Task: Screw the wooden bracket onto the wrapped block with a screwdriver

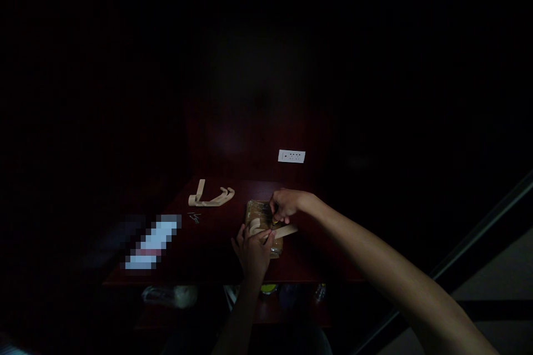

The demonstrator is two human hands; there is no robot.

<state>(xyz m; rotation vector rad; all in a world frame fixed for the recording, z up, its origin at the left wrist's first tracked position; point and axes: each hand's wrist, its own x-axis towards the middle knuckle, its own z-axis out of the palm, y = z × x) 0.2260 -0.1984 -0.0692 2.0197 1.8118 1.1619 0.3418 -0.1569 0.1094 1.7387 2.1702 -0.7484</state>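
A brown block wrapped in clear film lies on the dark red table, with a pale wooden piece across it. My left hand presses the wooden piece against the block, its thumb and fingers on the wood. Above it, my right hand is closed around a small tool with a bit of yellow showing; the tool's tip points down at the wood beside my left fingertips. Further left lies a pale curved wooden assembly, and several thin screws or nails are scattered just below it.
The table's front edge runs below my hands. A blurred-out bright object lies at the left. On the back wall is a white socket panel. Under the tabletop, a shelf holds a clear plastic item and other things.
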